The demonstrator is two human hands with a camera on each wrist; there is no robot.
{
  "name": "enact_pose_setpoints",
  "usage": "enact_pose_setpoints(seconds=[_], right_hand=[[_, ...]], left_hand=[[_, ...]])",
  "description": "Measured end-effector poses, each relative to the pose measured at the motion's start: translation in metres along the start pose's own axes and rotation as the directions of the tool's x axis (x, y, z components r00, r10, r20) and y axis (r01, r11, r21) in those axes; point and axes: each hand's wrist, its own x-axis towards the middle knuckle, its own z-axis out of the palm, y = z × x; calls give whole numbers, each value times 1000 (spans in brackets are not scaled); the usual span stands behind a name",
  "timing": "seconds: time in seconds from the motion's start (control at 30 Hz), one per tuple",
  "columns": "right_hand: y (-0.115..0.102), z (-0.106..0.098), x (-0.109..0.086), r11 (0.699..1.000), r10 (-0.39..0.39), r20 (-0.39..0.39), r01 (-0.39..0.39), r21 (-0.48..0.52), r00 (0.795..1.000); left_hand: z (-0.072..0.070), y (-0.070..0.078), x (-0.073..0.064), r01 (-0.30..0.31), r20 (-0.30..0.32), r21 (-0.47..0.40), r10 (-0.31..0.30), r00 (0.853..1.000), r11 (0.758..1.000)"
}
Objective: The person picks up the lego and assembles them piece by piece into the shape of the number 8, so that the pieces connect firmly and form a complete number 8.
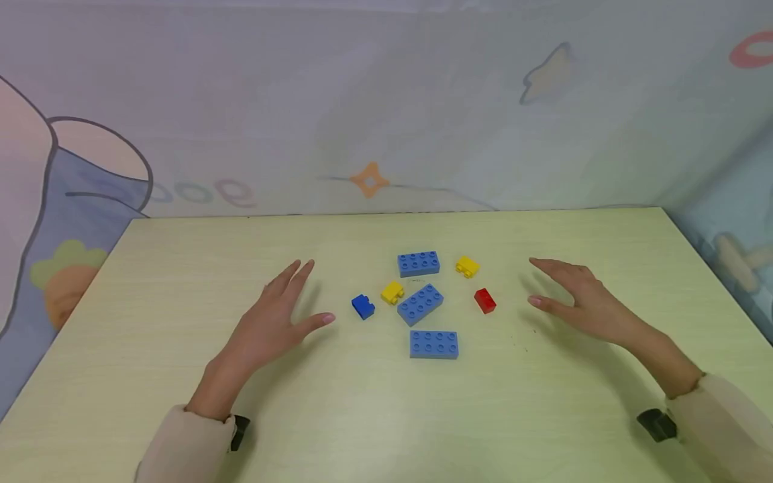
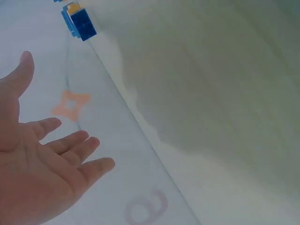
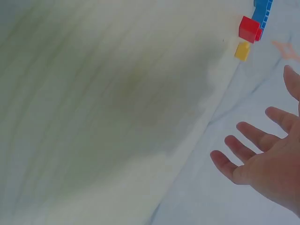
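My left hand (image 1: 272, 329) hovers over the table with fingers extended and thumb spread, nearest a small dark blue brick (image 1: 363, 306). On the other side my right hand (image 1: 588, 305) is held the same way, nothing in it, a little right of a small red brick (image 1: 485, 301). Between the hands lie three larger light blue bricks with studs: one at the back (image 1: 419, 263), a slanted one in the middle (image 1: 420, 304), and one in front (image 1: 433, 345). A yellow brick (image 1: 392, 292) lies beside the slanted one; another yellow brick (image 1: 468, 266) lies farther back on the right.
The pale wooden table (image 1: 338, 416) ends at a printed cloth backdrop (image 1: 386, 100) with a star and cartoon shapes. Dark bands (image 1: 657, 424) show at the sleeve cuffs. In the right wrist view the table edge runs diagonally past the fingers.
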Motion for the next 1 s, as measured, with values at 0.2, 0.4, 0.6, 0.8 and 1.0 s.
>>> enact_pose_setpoints(seconds=[0.2,0.4,0.6,0.8,1.0], right_hand=[[-10,4,8,998,-28,69,24,56,997],[-18,9,12,990,28,118,-44,136,993],[-25,16,16,984,51,144,-75,163,988],[-32,18,19,977,36,154,-67,201,987],[-31,23,22,968,38,169,-78,239,985]], left_hand=[[5,10,4,-19,11,-93,20,1000,995],[10,24,9,-40,40,-185,48,998,982],[17,42,18,-110,74,-264,134,988,958],[30,61,27,-163,157,-320,222,962,933],[41,74,32,-138,233,-344,226,946,929]])
